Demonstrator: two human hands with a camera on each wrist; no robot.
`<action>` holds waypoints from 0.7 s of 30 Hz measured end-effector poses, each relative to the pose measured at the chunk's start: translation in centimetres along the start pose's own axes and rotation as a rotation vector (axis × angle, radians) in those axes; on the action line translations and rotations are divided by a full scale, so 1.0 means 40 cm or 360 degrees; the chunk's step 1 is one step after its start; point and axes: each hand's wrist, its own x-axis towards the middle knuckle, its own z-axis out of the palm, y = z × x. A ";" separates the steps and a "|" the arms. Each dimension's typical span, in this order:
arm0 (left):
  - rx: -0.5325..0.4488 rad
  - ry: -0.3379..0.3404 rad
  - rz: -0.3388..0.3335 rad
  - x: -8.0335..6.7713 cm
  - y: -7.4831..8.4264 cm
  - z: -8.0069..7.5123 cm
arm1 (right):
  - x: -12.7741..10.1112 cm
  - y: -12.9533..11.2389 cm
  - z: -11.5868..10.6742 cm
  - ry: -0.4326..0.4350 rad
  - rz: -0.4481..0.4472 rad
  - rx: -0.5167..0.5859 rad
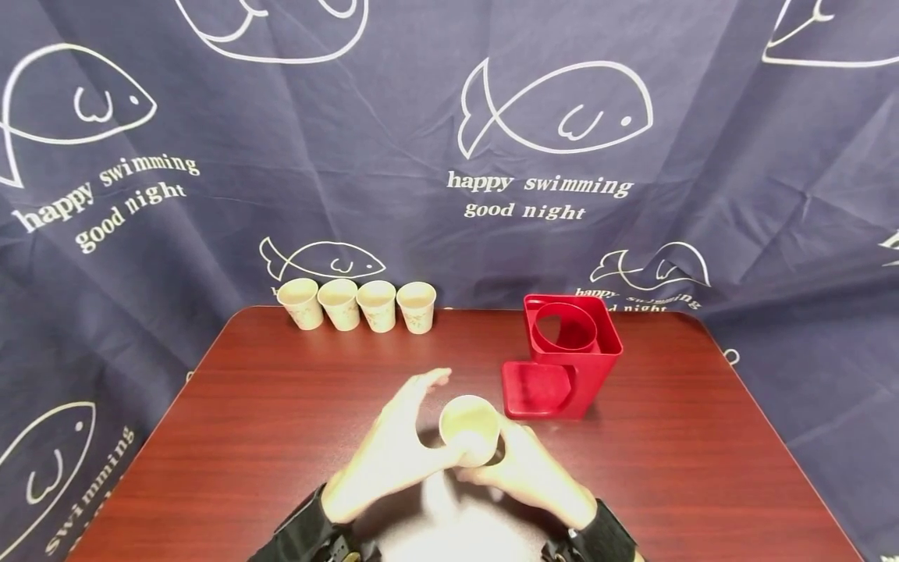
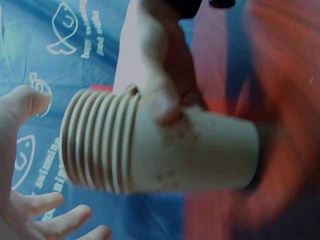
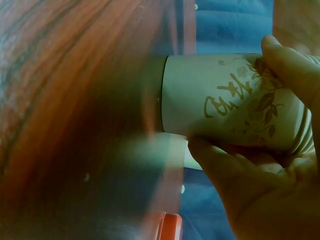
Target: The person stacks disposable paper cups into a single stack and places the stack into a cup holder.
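A stack of nested white paper cups (image 1: 468, 421) stands in front of me between both hands. My right hand (image 1: 528, 470) grips it around the side, thumb and fingers on opposite faces. Several stacked rims show on the paper cups (image 2: 160, 145) in the left wrist view. In the right wrist view the outer cup (image 3: 215, 100) carries a brown flower print and lettering. My left hand (image 1: 388, 451) is spread beside the stack, its thumb overlapping the near rim in the head view. Seen from the left wrist, the left fingers (image 2: 67, 222) are spread apart, off the cups.
Several single paper cups (image 1: 376, 306) stand upright in a row at the table's back edge, left of centre. A red plastic holder (image 1: 593, 382) with a round opening and a low side tray stands right of my hands. Behind the wooden table (image 1: 674, 460) hangs a blue fish-print cloth (image 1: 393, 156).
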 end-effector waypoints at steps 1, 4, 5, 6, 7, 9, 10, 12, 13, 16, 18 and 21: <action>0.0000 0.0009 0.0007 0.004 -0.003 -0.003 | 0.001 0.000 0.001 0.0000 0.0003 0.0014; 0.0014 0.0050 0.0010 0.021 -0.015 -0.017 | 0.002 -0.001 0.004 0.0006 0.0013 0.0025; 0.0026 0.0070 -0.0007 0.029 -0.021 -0.023 | 0.003 -0.001 0.004 0.0016 0.0016 0.0015; 0.0039 0.0090 -0.0035 0.037 -0.027 -0.030 | 0.004 -0.002 0.005 0.0022 0.0021 0.0012; 0.0048 0.0111 -0.0060 0.046 -0.033 -0.037 | 0.004 -0.002 0.005 0.0020 0.0037 0.0019; 0.0064 0.0155 -0.0113 0.063 -0.049 -0.051 | 0.005 -0.004 0.004 0.0015 0.0070 0.0032; 0.0071 0.0171 -0.0139 0.071 -0.058 -0.059 | 0.005 -0.004 0.004 0.0014 0.0085 0.0032; 0.0099 0.0204 -0.0173 0.085 -0.077 -0.075 | 0.005 -0.006 0.003 0.0015 0.0099 0.0027; 0.0123 0.0218 -0.0177 0.092 -0.088 -0.084 | 0.005 -0.007 0.003 0.0013 0.0105 0.0025; 0.0219 0.0248 -0.0181 0.109 -0.126 -0.110 | 0.005 -0.008 0.003 0.0015 0.0108 0.0025; 0.0285 0.0272 -0.0171 0.120 -0.153 -0.128 | 0.005 -0.008 0.003 0.0015 0.0105 0.0028; 0.0331 0.0329 -0.0144 0.138 -0.194 -0.156 | 0.005 -0.009 0.003 0.0009 0.0111 0.0047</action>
